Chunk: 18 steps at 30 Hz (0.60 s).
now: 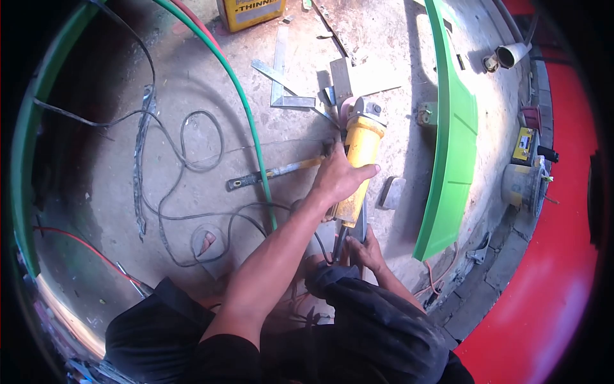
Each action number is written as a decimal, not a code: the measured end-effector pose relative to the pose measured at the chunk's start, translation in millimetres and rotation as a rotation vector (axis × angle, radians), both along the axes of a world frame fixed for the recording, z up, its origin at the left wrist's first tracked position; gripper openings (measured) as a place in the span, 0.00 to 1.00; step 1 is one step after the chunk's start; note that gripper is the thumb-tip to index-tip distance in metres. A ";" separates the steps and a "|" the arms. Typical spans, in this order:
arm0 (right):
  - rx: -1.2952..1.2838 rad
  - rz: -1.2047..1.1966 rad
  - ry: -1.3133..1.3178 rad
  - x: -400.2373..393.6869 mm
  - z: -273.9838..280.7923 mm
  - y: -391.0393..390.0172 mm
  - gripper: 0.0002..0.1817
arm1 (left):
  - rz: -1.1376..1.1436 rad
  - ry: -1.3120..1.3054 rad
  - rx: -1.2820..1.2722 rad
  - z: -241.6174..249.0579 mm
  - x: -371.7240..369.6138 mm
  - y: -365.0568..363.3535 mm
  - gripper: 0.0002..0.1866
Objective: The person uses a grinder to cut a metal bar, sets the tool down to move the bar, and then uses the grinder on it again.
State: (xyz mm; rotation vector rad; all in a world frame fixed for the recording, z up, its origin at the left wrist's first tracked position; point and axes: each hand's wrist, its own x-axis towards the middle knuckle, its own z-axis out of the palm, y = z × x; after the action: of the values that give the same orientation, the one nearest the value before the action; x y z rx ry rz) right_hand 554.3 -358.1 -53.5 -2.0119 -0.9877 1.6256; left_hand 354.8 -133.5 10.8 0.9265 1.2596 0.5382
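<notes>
My left hand (342, 176) is closed around the body of a yellow angle grinder (363, 146). The grinder's metal head points away from me, with a pinkish disc (347, 110) at its left side. Its black cord leaves the rear end near my knee. Lower down, my right hand (367, 250) is closed on a narrow grey metal bar (364, 221), partly hidden under the grinder. Left of the grinder lies a hammer (275, 173) with a dark grip. Beyond it are a metal try square (291, 100) and a flat metal plate (342, 78).
A green hose (246, 105) and a loose black cable (167, 221) cross the concrete floor. A bright green panel (453, 141) stands on the right, with a small grey block (393, 193) beside it. A yellow thinner can (252, 14) is at the top.
</notes>
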 end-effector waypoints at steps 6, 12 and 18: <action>0.021 0.013 -0.066 -3.7 1.7 1.7 0.27 | -0.001 0.004 -0.032 2.4 -3.6 -1.4 0.47; -0.039 0.075 -0.120 0.7 0.8 2.8 0.28 | -0.055 0.048 -0.020 4.7 -13.4 -6.3 0.47; -0.009 0.073 -0.121 -4.8 9.2 5.8 0.29 | -0.031 0.028 0.027 -6.3 -2.1 -6.1 0.47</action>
State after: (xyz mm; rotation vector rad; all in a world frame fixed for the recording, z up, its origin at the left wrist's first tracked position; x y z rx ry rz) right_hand 549.5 -352.3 -44.3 -2.1243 -1.1105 1.5627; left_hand 352.7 -139.6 4.5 0.9777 1.2642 0.5210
